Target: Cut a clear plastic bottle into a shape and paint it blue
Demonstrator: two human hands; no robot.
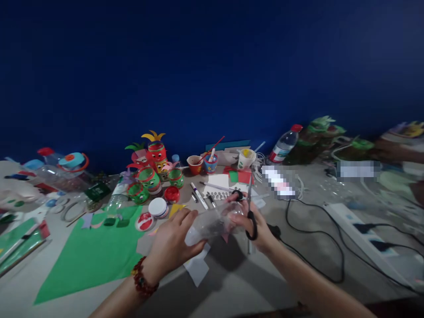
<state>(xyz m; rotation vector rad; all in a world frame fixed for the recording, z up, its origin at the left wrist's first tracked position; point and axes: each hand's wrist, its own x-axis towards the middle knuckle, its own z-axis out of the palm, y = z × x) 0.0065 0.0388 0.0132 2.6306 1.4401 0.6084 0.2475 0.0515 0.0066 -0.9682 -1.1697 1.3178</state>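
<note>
A clear plastic bottle point(212, 221) lies sideways between my hands, above the near middle of the table. My left hand point(175, 236), with a beaded bracelet at the wrist, is wrapped round the bottle's left end. In my right hand point(256, 225) are black-handled scissors point(250, 190), their blades pointing up and away; fingers of the same hand touch the bottle's right end. Whether the bottle has a cut in it I cannot tell. White paper scraps point(198, 267) lie beneath, and a green sheet point(89, 260) is spread to the left.
Painted cups with faces point(148, 179), a white-lidded jar point(158, 207) and markers point(199, 195) stand or lie beyond my hands. To the right are a power strip point(364, 238), black cables point(314, 232) and a red-capped bottle point(285, 143). Behind the table rises a blue wall point(212, 66).
</note>
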